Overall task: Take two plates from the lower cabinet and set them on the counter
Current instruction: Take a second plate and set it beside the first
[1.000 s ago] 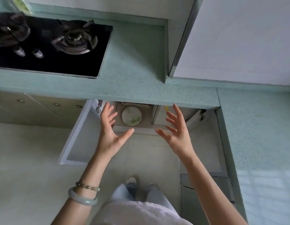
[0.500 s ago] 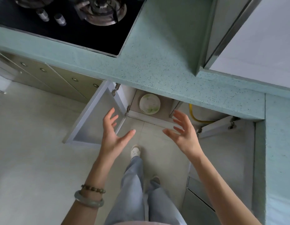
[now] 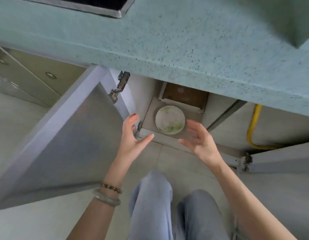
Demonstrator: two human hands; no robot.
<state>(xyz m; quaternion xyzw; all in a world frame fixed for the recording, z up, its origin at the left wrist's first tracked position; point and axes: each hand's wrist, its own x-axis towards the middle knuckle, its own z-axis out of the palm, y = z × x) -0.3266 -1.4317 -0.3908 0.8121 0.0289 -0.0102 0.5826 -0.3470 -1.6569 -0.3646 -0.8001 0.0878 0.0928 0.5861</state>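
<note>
A stack of round white plates (image 3: 169, 119) with green marks lies on the floor of the open lower cabinet (image 3: 150, 116), under the speckled teal counter (image 3: 184, 40). My left hand (image 3: 133, 135) is held out in front of the cabinet's left edge, fingers spread and holding nothing. My right hand (image 3: 200, 137) hovers just right of the plates, blurred, fingers relaxed and holding nothing. Neither hand touches the plates.
The left cabinet door (image 3: 67, 132) swings wide open to my left; the right door (image 3: 281, 158) stands open at right. A brown box (image 3: 183, 96) sits behind the plates. A yellow hose (image 3: 252, 125) runs inside at right. The black hob corner (image 3: 115, 7) shows above.
I have crouched lower and closer, so the cabinet and plates look larger. Both hands have moved forward toward the plates, still apart and holding nothing.
</note>
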